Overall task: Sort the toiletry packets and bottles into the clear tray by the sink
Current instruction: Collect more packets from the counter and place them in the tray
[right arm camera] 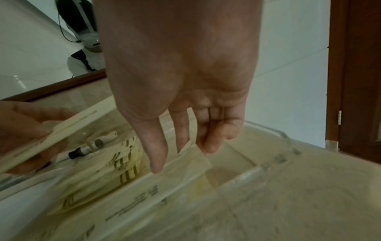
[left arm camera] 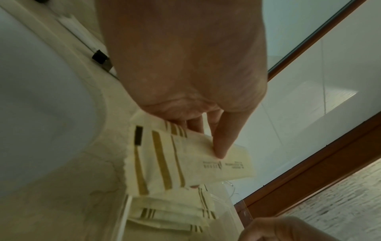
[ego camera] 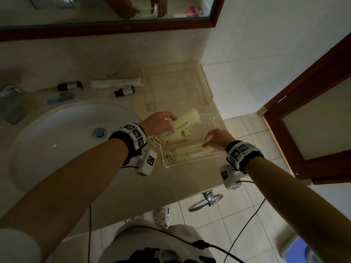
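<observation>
My left hand (ego camera: 171, 123) (left arm camera: 218, 146) grips several cream packets with gold stripes (ego camera: 188, 120) (left arm camera: 164, 159) (right arm camera: 62, 127), held just above the counter's right side, left of the clear tray (ego camera: 167, 164) (right arm camera: 247, 176). More cream packets (ego camera: 186, 152) (left arm camera: 175, 216) (right arm camera: 128, 192) lie in the tray's near compartment. My right hand (ego camera: 209, 143) (right arm camera: 185, 151) reaches down into the tray with straight fingers, its fingertips touching the end of one packet there. A small dark bottle (ego camera: 124, 91) (right arm camera: 86, 149) lies on the counter behind, a second dark bottle (ego camera: 69, 85) further left.
A long white packet (ego camera: 115, 84) lies by the back wall. A second clear tray (ego camera: 205, 86) stands at the counter's back right. The white sink (ego camera: 57, 139) fills the left, a wooden door (ego camera: 313, 120) is right, a towel ring (ego camera: 206, 202) hangs below the counter's edge.
</observation>
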Available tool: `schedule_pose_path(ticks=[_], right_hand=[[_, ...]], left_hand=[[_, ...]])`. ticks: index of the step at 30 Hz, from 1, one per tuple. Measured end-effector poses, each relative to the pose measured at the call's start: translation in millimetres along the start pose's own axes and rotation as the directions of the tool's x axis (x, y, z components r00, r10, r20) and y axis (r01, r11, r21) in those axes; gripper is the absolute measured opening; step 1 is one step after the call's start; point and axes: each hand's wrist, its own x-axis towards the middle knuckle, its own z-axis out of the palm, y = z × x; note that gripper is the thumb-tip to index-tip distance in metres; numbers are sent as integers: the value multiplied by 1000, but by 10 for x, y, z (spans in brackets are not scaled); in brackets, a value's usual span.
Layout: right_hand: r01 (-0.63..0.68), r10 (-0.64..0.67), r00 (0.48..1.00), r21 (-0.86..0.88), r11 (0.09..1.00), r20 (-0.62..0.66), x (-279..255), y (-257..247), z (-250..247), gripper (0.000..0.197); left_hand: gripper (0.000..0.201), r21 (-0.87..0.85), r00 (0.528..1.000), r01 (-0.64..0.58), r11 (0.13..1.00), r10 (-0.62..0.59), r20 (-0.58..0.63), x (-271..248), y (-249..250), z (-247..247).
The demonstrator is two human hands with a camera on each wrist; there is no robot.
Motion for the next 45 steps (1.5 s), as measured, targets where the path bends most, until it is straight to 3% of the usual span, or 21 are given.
schedule_pose_path(ticks=[8, 24, 28, 31, 33, 38, 45], right_hand=[[0, 1, 1000, -72, 997, 13, 8, -39, -37, 38], [26, -12, 994, -125, 992, 111, -14, -90, -47, 32], [-21, 23, 999, 121, 992, -21, 44, -19, -63, 53], [5, 2, 1000, 479, 878, -14, 30, -41, -101, 56], [20, -41, 999, 593, 805, 22, -13, -70, -138, 50], [13, -55, 998, 684, 729, 40, -56, -83, -146, 38], [-41, 24, 999, 666, 745, 35, -18, -25, -134, 29]], left_hand=[[28, -2, 999, 4, 1000, -4, 52, 57, 49, 62], [37, 90, 995, 19, 996, -28, 97, 129, 47, 97], [38, 87, 992, 17, 996, -28, 125, 159, 60, 129], [39, 81, 986, 16, 997, -29, 163, 169, 57, 152], [38, 83, 985, 15, 996, -29, 169, 174, 62, 177], [39, 132, 984, 10, 991, -33, 175, 163, 58, 217], [41, 176, 971, 30, 984, -71, 227, 154, -1, 237]])
